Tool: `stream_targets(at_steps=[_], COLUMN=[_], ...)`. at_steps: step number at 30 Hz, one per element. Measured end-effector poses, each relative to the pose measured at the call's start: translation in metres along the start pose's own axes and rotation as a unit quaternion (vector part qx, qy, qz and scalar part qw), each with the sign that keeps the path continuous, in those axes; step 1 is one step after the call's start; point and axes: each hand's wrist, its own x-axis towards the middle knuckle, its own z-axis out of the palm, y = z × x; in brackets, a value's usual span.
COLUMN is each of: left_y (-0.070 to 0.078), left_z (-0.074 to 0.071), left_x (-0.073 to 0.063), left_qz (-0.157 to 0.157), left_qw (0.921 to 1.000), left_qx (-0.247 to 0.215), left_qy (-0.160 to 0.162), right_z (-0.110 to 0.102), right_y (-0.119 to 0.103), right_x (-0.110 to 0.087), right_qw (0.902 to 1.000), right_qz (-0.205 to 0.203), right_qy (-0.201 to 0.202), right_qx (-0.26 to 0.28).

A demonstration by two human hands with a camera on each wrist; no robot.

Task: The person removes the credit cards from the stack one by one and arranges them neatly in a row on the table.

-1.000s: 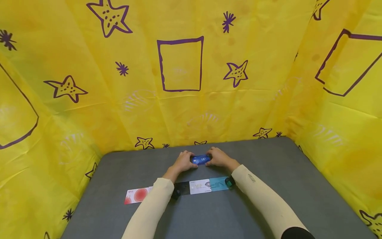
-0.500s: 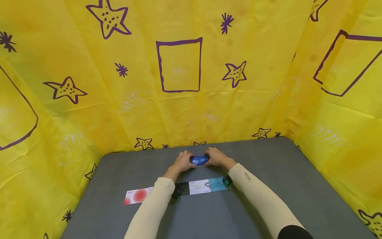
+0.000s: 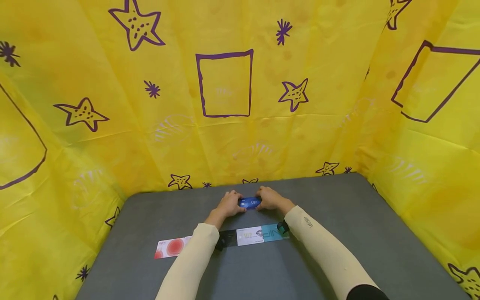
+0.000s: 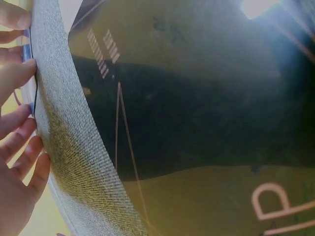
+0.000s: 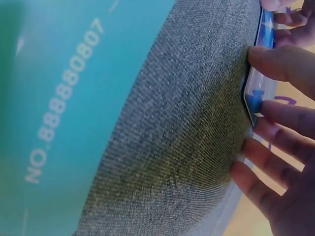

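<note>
In the head view, a blue card (image 3: 250, 203) with "VIP" lettering spans the gap between my two hands near the back of the table. My left hand (image 3: 228, 204) pinches its left end between thumb and fingers. Its right end is pinched by my right hand (image 3: 271, 198) in the same way. From the right wrist view the card (image 5: 255, 98) shows nearly edge-on, low over the grey cloth, beside the thumb (image 5: 270, 61). The left wrist view catches only a sliver of it behind the fingers.
Nearer the person, a row of cards crosses the grey table (image 3: 318, 216): a red-and-white card (image 3: 169, 247), a black card (image 3: 231, 237), a white card (image 3: 249, 236) and a teal card (image 3: 271, 232). My left forearm hides part of the row. Yellow patterned cloth (image 3: 225, 146) walls the table.
Both hands keep their hold on the blue card. The right forearm has shifted slightly left, and the head view has tilted a little. The row of cards lies as before.
</note>
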Motion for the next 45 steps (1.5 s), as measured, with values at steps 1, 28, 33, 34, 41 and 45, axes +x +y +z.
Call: stream_targets(at_steps=[1,28,33,34,41,45], left_y=[0.0,0.001,0.002,0.002,0.006,0.008], left_z=[0.001,-0.001,-0.003,-0.003,-0.008,-0.011], left_x=[0.0,-0.011,-0.014,-0.014,-0.015,-0.016], left_qz=[0.001,0.026,0.023,0.025,0.024,0.023], left_qw=[1.0,0.9993,0.9996,0.9995,0.9994,0.9993], left_qx=[0.0,-0.023,-0.018,-0.017,-0.013,-0.009], left_qy=[-0.001,-0.013,0.004,0.008,0.022,0.028], right_z=[0.001,-0.003,-0.008,-0.009,-0.016,-0.021], right_y=[0.0,0.004,0.002,0.002,-0.001,-0.004], right_x=[0.0,-0.007,-0.008,-0.008,-0.012,-0.014], right_qw=[1.0,0.9987,0.9985,0.9985,0.9982,0.9981], right_qz=[0.0,-0.043,-0.052,-0.052,-0.059,-0.06], right_qy=[-0.001,-0.023,-0.017,-0.017,-0.012,-0.01], right_qx=[0.001,0.01,0.008,0.007,-0.003,-0.003])
